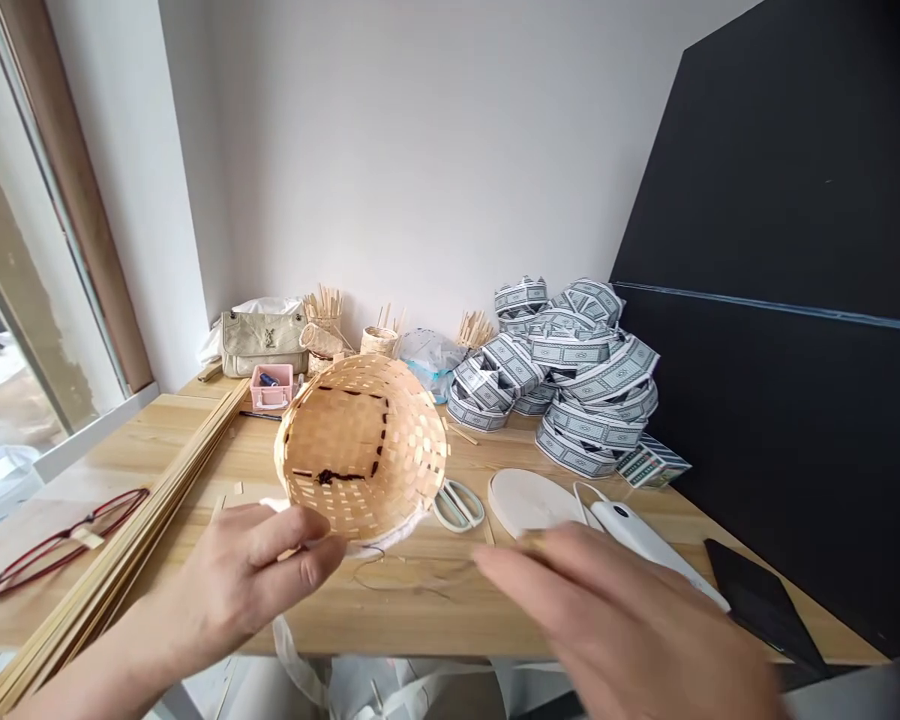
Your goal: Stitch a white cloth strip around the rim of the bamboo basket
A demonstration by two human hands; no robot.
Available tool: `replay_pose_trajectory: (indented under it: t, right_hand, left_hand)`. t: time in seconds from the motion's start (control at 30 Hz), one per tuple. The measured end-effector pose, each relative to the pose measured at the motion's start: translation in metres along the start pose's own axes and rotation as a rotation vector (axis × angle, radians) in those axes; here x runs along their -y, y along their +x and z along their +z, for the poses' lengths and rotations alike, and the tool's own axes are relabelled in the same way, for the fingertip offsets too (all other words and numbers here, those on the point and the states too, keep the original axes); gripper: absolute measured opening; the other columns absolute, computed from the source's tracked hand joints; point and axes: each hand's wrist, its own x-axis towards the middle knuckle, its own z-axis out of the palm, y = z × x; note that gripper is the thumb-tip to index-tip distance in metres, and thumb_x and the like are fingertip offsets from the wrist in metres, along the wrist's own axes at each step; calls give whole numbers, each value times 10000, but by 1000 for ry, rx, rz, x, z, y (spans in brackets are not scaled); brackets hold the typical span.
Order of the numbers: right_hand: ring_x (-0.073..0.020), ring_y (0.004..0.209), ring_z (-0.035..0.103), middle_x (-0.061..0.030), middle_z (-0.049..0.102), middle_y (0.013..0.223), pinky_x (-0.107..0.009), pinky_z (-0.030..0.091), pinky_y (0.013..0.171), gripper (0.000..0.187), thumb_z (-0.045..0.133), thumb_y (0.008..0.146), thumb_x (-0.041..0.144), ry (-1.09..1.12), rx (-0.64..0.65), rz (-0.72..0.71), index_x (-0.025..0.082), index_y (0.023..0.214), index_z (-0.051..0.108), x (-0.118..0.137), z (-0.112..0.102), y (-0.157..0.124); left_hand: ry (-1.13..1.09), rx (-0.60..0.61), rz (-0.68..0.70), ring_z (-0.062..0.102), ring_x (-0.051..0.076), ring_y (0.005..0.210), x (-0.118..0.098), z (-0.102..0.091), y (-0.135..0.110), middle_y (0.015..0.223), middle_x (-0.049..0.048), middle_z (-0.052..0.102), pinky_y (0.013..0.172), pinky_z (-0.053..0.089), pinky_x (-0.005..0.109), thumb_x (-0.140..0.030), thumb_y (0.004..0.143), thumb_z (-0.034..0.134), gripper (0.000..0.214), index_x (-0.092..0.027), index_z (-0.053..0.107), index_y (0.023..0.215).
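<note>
Over the wooden table (412, 625): one tilted woven basket (345, 435), near rim, which my left hand (251, 560) is pinching, fingertips together; my right hand (622, 610), blurred, hold untellable; one-sided support is possibly inviting swivelling.

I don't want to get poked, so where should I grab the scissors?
Probably by the handle loops of the scissors, coming from the near right: the loops lie uncovered there on the table, while the blades are out of sight, seemingly behind the basket.
</note>
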Motion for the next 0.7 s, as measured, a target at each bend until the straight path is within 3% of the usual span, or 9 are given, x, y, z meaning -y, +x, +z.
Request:
replay_pose_trajectory:
  t: [0.03, 0.1, 0.23, 0.43, 0.7]
  right_hand:
    - [-112, 535, 425, -5, 472, 587, -244, 314, 488, 265, 399, 889, 122, -96, 32, -136, 196, 805, 639, 6, 9, 12]
    - [-110, 534, 390, -2, 428, 595, -251, 281, 479, 328, 336, 883, 58, -215, 115, -223, 169, 703, 587, 14, 27, 30]
    - [-118, 619, 398, -10, 430, 678, -242, 299, 529, 342, 329, 896, 51, -271, 173, -260, 153, 622, 507, 15, 49, 41]
    - [-141, 663, 382, -9, 438, 668, -245, 315, 566, 244, 443, 859, 54, -261, 193, -269, 164, 673, 557, 10, 57, 35]
    - [-139, 669, 384, -9, 441, 674, -245, 314, 571, 232, 457, 853, 54, -249, 214, -267, 161, 670, 551, 6, 60, 35]
  left_hand:
    - [-4, 4, 1, 545, 99, 579, -1, 0, -1, 781, 26, 626, 517, 364, 224, -170, 954, 281, 270, -174, 551, 965]
    - [-6, 9, 6, 534, 98, 561, -1, 0, -3, 776, 25, 628, 503, 355, 228, -170, 952, 289, 264, -169, 553, 969]
    - [-5, 6, 4, 514, 100, 537, -3, -1, -5, 773, 25, 632, 485, 336, 238, -154, 948, 297, 256, -159, 552, 962]
    - [-53, -21, -17, 527, 93, 564, -2, 3, -6, 766, 22, 625, 501, 353, 227, -153, 946, 313, 247, -157, 560, 956]
    - [-73, -19, -14, 547, 100, 579, 1, 7, -9, 775, 25, 629, 505, 356, 225, -156, 944, 331, 217, -158, 546, 973]
